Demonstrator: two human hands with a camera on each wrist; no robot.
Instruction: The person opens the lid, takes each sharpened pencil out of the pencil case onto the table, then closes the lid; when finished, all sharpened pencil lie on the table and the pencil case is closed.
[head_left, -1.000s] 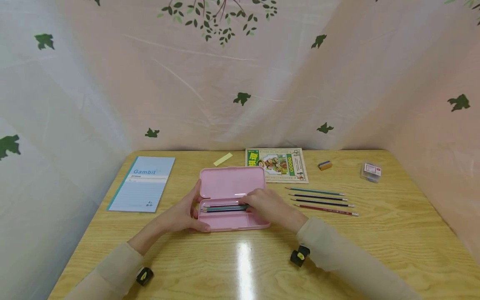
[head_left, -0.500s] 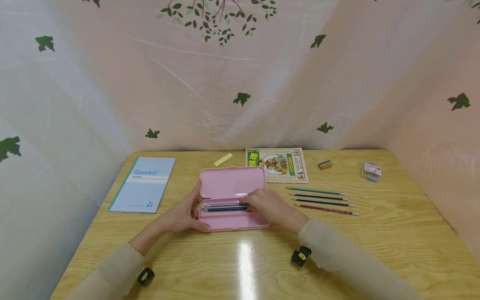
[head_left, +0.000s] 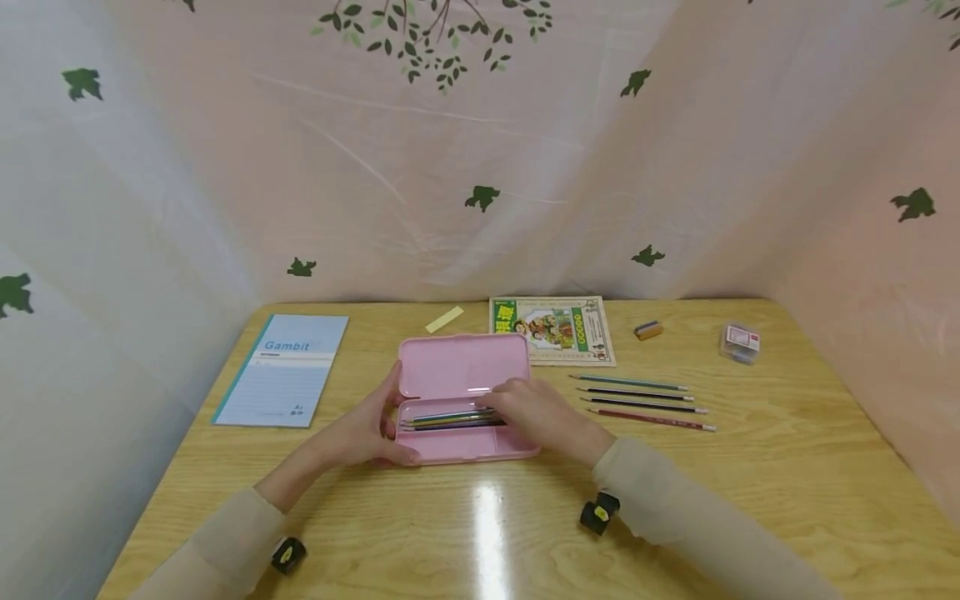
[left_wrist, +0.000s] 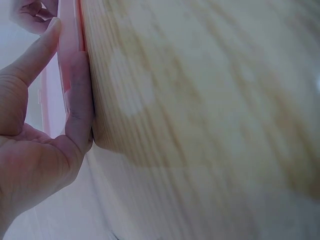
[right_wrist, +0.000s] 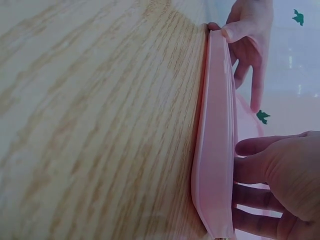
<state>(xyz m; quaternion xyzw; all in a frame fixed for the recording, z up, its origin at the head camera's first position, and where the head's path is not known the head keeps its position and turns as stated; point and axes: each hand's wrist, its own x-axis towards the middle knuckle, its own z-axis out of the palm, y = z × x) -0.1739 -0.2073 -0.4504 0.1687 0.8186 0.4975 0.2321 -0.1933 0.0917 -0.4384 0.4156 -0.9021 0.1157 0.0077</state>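
Note:
A pink pencil case (head_left: 453, 448) stands on the wooden table with its lid (head_left: 463, 367) raised at the back. Several pencils (head_left: 446, 422) lie in its rear compartment, tips to the left. My left hand (head_left: 362, 429) holds the case's left end, thumb at the front corner and fingers behind; in the left wrist view, the hand (left_wrist: 40, 150) spans the side wall. My right hand (head_left: 540, 419) reaches into the right end, over the pencils' other ends. In the right wrist view its fingers (right_wrist: 255, 197) dip behind the case wall, their tips hidden.
Several pencils (head_left: 637, 400) lie right of the case. Behind them are an orange-and-blue eraser-like block (head_left: 648, 331) and a small clear box (head_left: 741, 343). A picture booklet (head_left: 555, 331) and a yellow strip (head_left: 445, 319) lie at the back, a Gambit notebook (head_left: 283, 371) at the left.
The pencils in the case have shifted and spread slightly toward the front, and a yellowish one now shows among them. Both hands stay almost where they were.

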